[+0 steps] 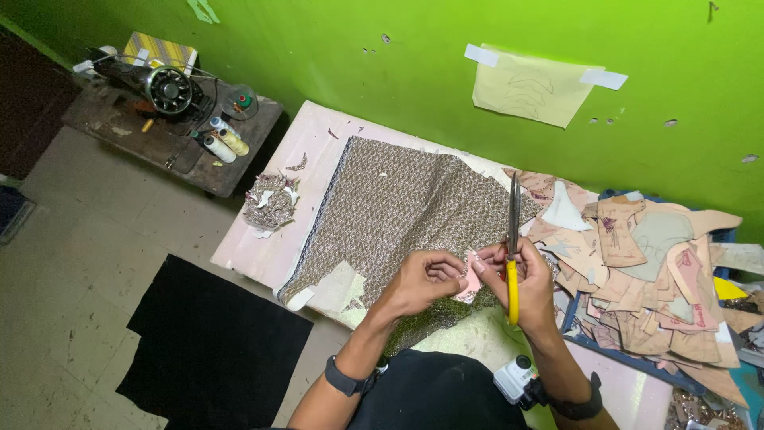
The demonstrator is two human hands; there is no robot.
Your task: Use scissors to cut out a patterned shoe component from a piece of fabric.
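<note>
Patterned fabric lies on the table, paper patterns to its right.

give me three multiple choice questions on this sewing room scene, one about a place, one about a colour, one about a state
1. Where does the sewing machine stand?
A. on the dark table at the far left
B. on the patterned fabric
C. on the black mat

2. What colour are the handles of the scissors?
A. red
B. yellow
C. blue

3. How does the right hand hold the scissors?
A. blades pointing away, up the picture
B. blades pointing down at the floor
C. lying flat, let go

Answers: 1 A, it sits on the dark table by the green wall. 2 B, the handle in the hand is yellow. 3 A, the blades rise above the fist while the left hand pinches a small pink piece.
</note>
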